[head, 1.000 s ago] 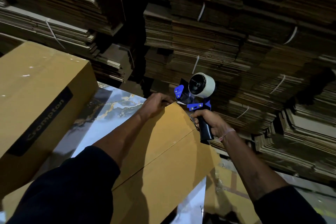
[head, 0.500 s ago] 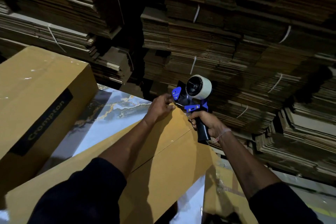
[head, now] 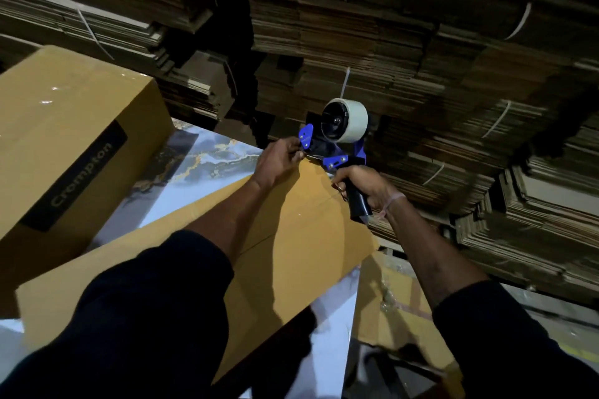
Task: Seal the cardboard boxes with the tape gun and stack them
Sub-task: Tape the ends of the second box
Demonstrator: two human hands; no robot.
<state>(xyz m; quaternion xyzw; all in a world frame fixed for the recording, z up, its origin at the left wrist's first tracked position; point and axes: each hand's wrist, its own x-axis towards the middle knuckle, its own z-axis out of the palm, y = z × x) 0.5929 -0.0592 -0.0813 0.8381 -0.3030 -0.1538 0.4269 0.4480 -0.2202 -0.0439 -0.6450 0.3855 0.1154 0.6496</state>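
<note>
We have the cardboard box (head: 291, 236) lying flat on the marbled table (head: 207, 165), its centre seam running away from us. Our right hand (head: 366, 186) clenches the tape gun (head: 337, 139) by its handle at the far edge, while our left hand (head: 278, 160) pinches at the tape end there. If that end slips or sits crooked, the strip could wander off the seam.

Blue tape gun (head: 337, 142) at flat box (head: 291, 236) end
</note>
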